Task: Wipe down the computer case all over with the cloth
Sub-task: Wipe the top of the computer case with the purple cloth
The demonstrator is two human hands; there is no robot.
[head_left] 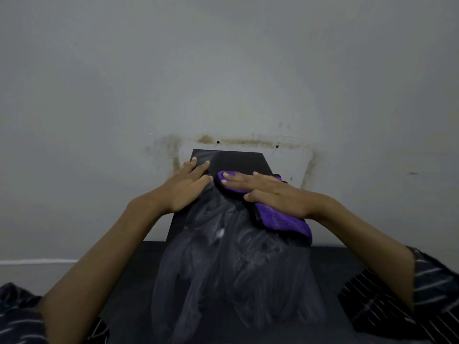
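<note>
The fingers of the right hand lie straight and close together, pressed flat on a purple cloth, with the thumb stretched out along its near side. The cloth is bunched under the palm and sits on the right part of the black computer case. Just to the left, the fingers of the left hand are straight and slightly spread, resting flat on the bare left edge of the case; its fingertips nearly meet those of the right hand. The case's glossy face shows blurry reflections. It stands on a dark desk right against a grey wall, which has brown stains above the case. Both forearms are bare, with striped sleeves at the elbows.
</note>
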